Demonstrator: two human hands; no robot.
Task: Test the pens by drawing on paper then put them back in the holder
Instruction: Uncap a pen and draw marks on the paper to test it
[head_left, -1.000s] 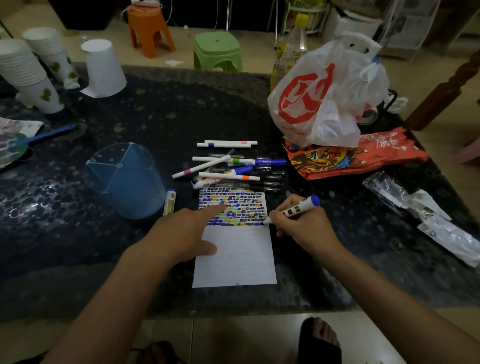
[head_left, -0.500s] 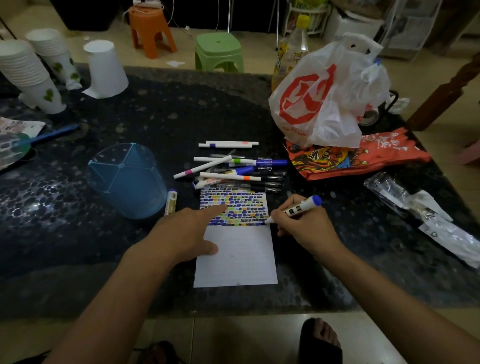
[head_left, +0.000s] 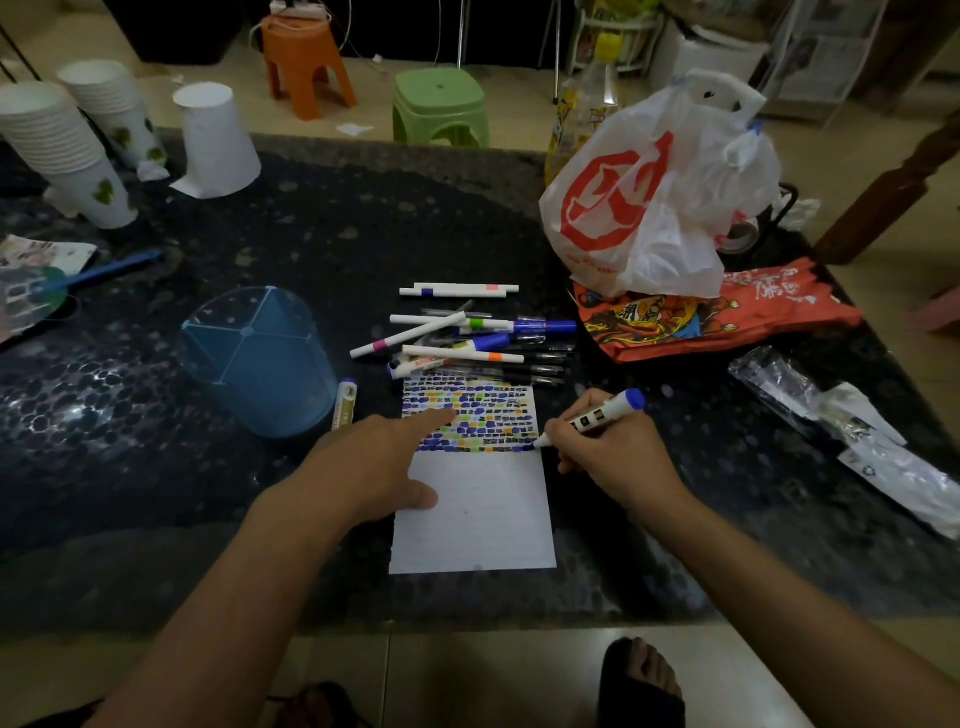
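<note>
On a dark, pebble-patterned tabletop (head_left: 218, 519), a person tests a white marker with a blue end cap (head_left: 597, 415) against a white sheet of lined paper (head_left: 475, 519). The right hand (head_left: 608, 457) grips the marker in a writing hold, fingers curled round the barrel, with the tip touching the paper's right edge at the end of the lowest row of blue dashes. The left hand (head_left: 374, 462) lies flat and relaxed on the sheet's left side, its forefinger stretched onto the coloured marks, pinning the paper and holding nothing.

Compared with the views of the last second, little has shifted: the marker tip has stayed at the end of that bottom row and both hands keep their places, which suggests the row has just reached the margin and this marker's test is about finished. The sheet's lower part is still blank.

Beyond the paper's far edge lies a loose pile of white, blue and black pens (head_left: 467, 338), and a short yellowish marker (head_left: 345, 402) rests just beside the translucent blue plastic holder (head_left: 260, 358). That holder stands left of the paper and appears to hold no pens, so the return step looks largely undone. A white-and-red plastic shopping bag (head_left: 649, 197) sits at the far right.
</note>
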